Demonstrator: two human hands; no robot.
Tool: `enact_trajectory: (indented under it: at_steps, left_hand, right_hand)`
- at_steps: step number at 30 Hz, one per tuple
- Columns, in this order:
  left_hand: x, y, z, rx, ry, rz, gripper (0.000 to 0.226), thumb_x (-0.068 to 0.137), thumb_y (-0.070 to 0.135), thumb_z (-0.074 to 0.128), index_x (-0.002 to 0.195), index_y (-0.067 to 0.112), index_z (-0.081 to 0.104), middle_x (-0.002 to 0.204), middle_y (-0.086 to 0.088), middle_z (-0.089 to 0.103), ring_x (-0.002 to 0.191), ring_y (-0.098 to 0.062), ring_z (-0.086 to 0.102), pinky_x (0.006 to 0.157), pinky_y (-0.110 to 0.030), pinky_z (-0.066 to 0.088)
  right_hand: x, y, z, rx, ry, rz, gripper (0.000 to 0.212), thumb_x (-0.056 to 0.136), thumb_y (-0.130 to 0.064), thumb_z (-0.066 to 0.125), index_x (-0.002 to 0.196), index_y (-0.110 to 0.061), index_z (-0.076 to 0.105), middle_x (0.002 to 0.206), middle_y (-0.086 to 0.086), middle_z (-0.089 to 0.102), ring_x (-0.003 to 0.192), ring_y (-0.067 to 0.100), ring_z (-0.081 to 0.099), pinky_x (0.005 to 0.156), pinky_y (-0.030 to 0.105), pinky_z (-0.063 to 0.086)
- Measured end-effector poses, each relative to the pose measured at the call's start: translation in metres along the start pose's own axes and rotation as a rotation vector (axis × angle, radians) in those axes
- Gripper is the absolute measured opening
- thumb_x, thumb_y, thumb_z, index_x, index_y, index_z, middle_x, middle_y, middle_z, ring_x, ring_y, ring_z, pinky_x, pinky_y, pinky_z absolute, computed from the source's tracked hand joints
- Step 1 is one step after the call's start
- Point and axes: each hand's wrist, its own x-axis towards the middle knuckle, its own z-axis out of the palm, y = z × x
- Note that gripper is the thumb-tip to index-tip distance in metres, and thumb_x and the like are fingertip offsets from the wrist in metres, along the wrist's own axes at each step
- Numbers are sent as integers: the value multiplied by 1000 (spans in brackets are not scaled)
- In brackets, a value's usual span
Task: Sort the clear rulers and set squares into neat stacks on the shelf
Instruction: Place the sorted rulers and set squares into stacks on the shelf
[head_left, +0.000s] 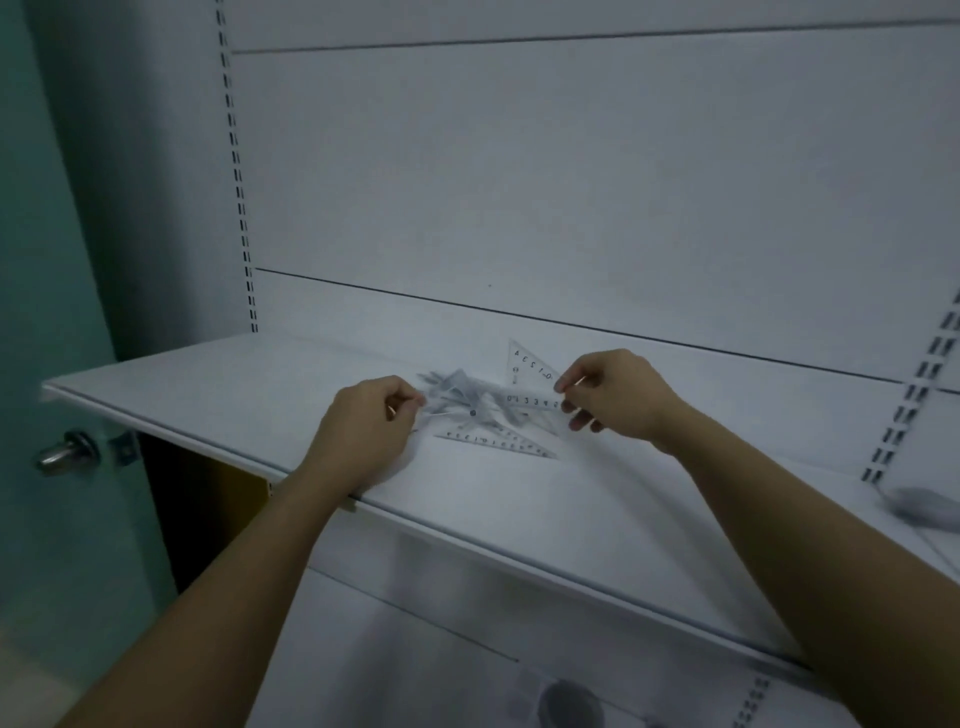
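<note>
A loose heap of clear rulers and set squares (470, 402) lies on the white shelf (218, 395), near its back panel. A clear set square (527, 364) stands up at the heap's right, and another set square (498, 441) lies flat in front. My right hand (610, 392) pinches the right end of a clear ruler (532, 400) held across the heap. My left hand (371, 426) pinches something thin at the heap's left edge; which piece it holds is blurred.
The shelf's front edge runs diagonally from upper left to lower right. A blurred grey object (922, 506) lies on the shelf at far right. Slotted uprights (239, 182) flank the back panel. A teal door with a metal handle (65, 452) stands at left. A lower shelf holds a round grey item (569, 704).
</note>
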Motion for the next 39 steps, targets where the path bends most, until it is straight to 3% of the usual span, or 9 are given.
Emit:
enact_trajectory:
  at_steps: [3, 11, 15, 21, 26, 29, 33, 36, 39]
  left_hand:
    - [0, 22, 11, -86, -22, -11, 11, 88, 15, 63, 90, 18, 73, 82, 4, 70, 74, -11, 64, 66, -17, 46]
    - [4, 122, 78, -331, -196, -27, 5, 86, 15, 68, 85, 11, 71, 76, -3, 71, 59, -15, 70, 54, -29, 52]
    - [2, 174, 111, -383, -290, 19, 4, 86, 12, 67, 84, 12, 71, 77, 3, 70, 61, -16, 71, 47, -20, 47]
    - [-5, 256, 166, -434, -471, 118, 9, 84, 12, 67, 83, 16, 75, 78, -4, 72, 67, -13, 70, 55, -20, 47]
    - [-16, 324, 213, -435, -492, 193, 10, 83, 17, 69, 79, 24, 76, 70, 1, 72, 68, -6, 64, 69, -23, 46]
    - [-26, 360, 239, -448, -544, 217, 13, 87, 22, 62, 82, 21, 74, 72, 6, 74, 83, -11, 67, 80, -28, 49]
    - [-42, 399, 266, -516, -649, 191, 28, 89, 40, 62, 86, 15, 73, 79, 4, 75, 78, -11, 68, 70, -28, 50]
    - [-54, 422, 284, -577, -705, 189, 14, 85, 10, 70, 97, 6, 66, 87, -10, 70, 77, -22, 71, 71, -37, 59]
    - [-61, 439, 303, -563, -699, 234, 27, 85, -1, 64, 108, 11, 59, 89, -9, 65, 69, -21, 70, 58, -35, 58]
  right_hand:
    - [-14, 17, -22, 5, 6, 33, 15, 85, -6, 59, 87, -15, 71, 80, 3, 74, 65, 17, 72, 66, 33, 61]
    - [-52, 75, -101, 121, 302, 108, 8, 77, -5, 71, 81, -12, 71, 69, 6, 72, 57, 16, 68, 60, 29, 60]
    - [-78, 112, -149, 132, 397, 139, 7, 76, -7, 74, 78, -14, 72, 67, 4, 70, 54, 14, 63, 52, 25, 55]
    - [-124, 174, -225, 137, 484, 224, 7, 80, -10, 73, 83, -16, 75, 77, 2, 71, 57, 12, 59, 53, 19, 50]
    - [-166, 226, -275, 167, 494, 311, 14, 83, -4, 65, 90, -10, 75, 80, 8, 69, 61, 15, 58, 67, 29, 57]
    - [-187, 252, -296, 171, 511, 333, 14, 83, -5, 65, 90, -10, 75, 82, 8, 69, 62, 13, 58, 64, 25, 56]
    - [-208, 281, -319, 176, 510, 345, 14, 85, -6, 65, 92, -10, 75, 88, 10, 71, 65, 14, 59, 62, 22, 57]
    - [-218, 298, -336, 175, 508, 336, 13, 84, -5, 65, 92, -11, 75, 90, 10, 72, 68, 16, 62, 67, 26, 58]
    - [-223, 314, -350, 149, 608, 296, 14, 81, -6, 68, 89, -16, 74, 82, 5, 71, 62, 14, 62, 56, 21, 53]
